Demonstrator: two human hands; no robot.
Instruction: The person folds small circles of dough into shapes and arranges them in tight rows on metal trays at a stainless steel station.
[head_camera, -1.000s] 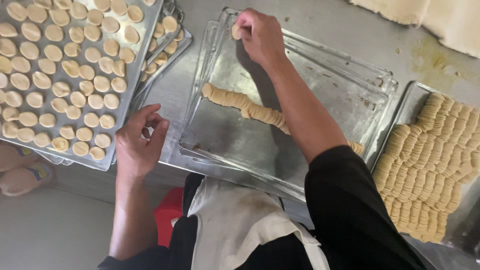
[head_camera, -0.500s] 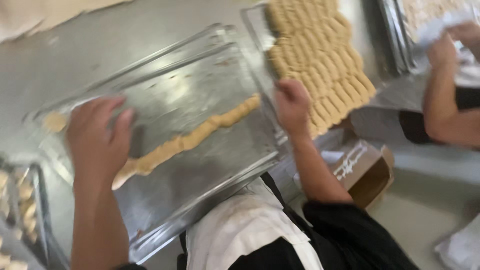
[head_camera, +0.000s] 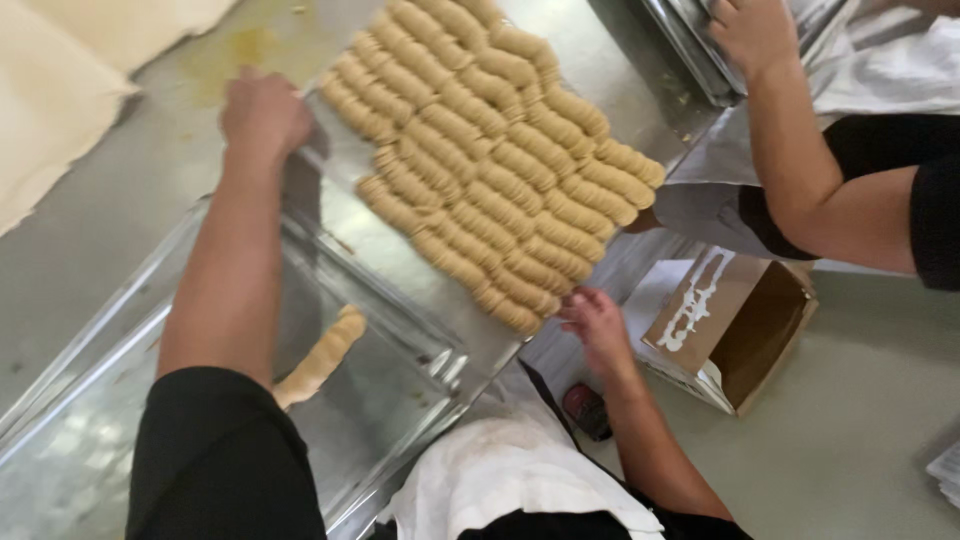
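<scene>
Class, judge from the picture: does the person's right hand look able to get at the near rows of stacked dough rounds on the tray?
Probably yes. The right hand lies at the tray edge beside the dough rounds, with nothing between them.

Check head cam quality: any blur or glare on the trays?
Head view: soft motion blur overall, left hand and right hand smeared at the edges; bright glare on the near tray; dough rows evenly lit, edges soft; box fairly clear.

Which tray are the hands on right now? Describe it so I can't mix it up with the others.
On the steel table, find the metal tray between the person's left hand and right hand. Unlike the near tray holding one short dough strip, it's packed with rows of stacked dough rounds.
</scene>
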